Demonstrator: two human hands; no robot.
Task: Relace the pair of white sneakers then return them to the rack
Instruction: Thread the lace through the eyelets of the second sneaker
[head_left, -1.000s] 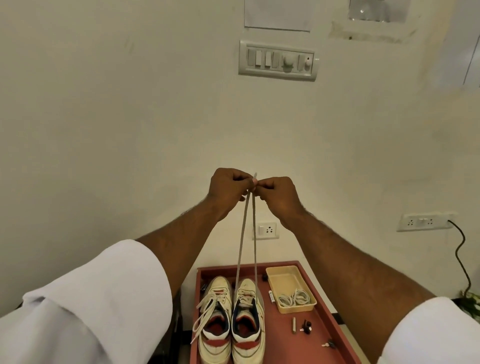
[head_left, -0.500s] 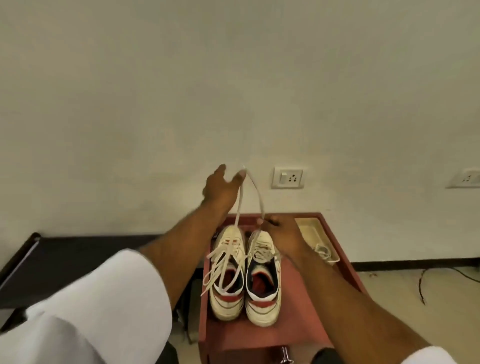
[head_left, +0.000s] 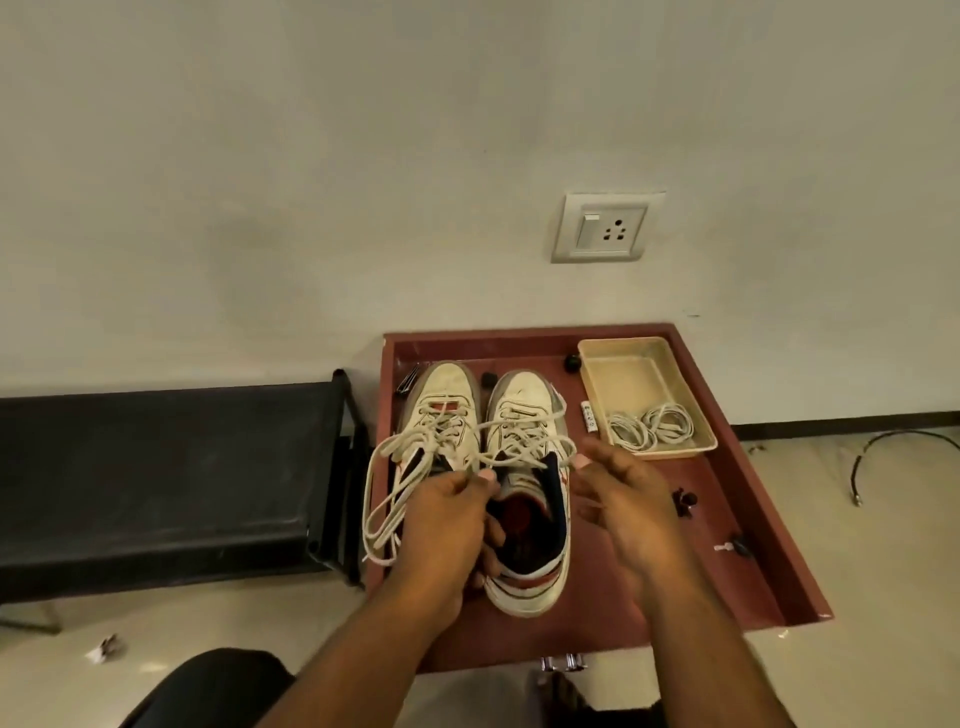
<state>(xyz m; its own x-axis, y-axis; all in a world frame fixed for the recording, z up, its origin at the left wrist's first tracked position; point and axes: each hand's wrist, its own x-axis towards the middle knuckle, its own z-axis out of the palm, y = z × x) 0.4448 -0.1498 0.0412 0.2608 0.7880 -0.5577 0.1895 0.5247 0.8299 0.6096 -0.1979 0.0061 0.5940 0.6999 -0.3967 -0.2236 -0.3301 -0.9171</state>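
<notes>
In the head view, the two white sneakers (head_left: 485, 467) stood side by side on the red counter (head_left: 727, 519). The left hand (head_left: 447, 519) pinched a lace (head_left: 524, 447) of the right-side sneaker between curled fingers (head_left: 480, 480), while the right hand (head_left: 623, 499) pinched its other end.

wall (head_left: 311, 182): plain off-white, dark skirting — socket plate (head_left: 602, 227): white, with switch, above red surface (head_left: 748, 519) | floor (head_left: 883, 571): pale glossy tile, black cable (head_left: 883, 447) at right | black bench (head_left: 156, 467) — left, against wall
</notes>
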